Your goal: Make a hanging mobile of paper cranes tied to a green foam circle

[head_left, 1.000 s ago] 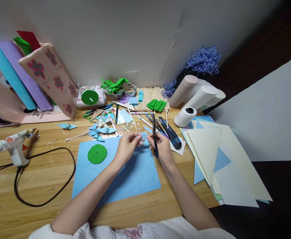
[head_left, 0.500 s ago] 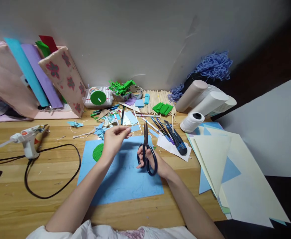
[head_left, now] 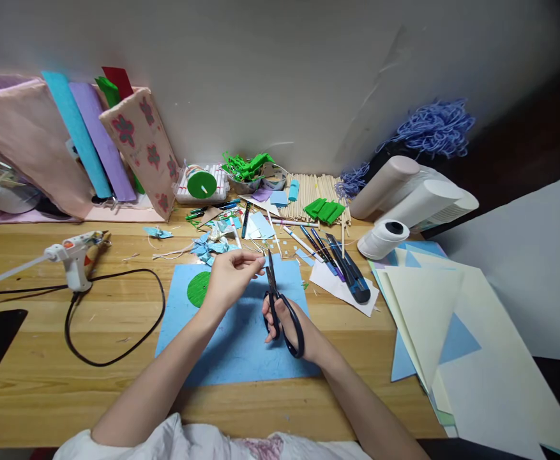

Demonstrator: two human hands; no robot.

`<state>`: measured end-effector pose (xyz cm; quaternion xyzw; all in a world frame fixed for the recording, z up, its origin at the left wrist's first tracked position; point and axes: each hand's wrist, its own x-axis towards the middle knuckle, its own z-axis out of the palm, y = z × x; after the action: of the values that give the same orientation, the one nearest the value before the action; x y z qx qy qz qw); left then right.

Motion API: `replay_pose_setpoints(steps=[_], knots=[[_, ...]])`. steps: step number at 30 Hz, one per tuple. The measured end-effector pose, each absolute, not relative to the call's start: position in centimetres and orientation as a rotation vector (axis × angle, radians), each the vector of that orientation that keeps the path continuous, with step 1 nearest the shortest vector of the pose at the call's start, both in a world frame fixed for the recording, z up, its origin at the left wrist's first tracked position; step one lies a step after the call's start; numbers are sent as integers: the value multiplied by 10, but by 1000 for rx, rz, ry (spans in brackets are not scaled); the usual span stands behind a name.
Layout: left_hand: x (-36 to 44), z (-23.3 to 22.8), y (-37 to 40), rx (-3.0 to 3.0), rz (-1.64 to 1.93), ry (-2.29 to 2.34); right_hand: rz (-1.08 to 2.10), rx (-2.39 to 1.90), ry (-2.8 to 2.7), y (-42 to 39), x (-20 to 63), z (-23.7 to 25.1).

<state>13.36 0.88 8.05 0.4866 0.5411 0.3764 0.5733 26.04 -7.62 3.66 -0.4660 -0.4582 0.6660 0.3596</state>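
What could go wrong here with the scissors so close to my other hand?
The scissors in the right hand point their blades up at the left hand, whose fingers pinch something too small to make out right by the tips; a slip could nick them. The glue gun stands on the table with its black cord looped near the left forearm, so a snag might pull it over.

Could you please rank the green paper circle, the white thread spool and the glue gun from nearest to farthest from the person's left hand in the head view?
1. Green paper circle, just left of the left hand.
2. White thread spool, far right.
3. Glue gun, far left; a close call with the spool.
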Motion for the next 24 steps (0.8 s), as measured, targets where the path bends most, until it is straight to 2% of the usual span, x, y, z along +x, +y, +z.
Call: replay_pose_setpoints(steps=[15,24], knots=[[132,79,9,1090,870,1276,1639,-1264,-1201,-78,258,31],[129,70,13,1032,846,1272,1563,-1442,-1192,-82,251,18]])
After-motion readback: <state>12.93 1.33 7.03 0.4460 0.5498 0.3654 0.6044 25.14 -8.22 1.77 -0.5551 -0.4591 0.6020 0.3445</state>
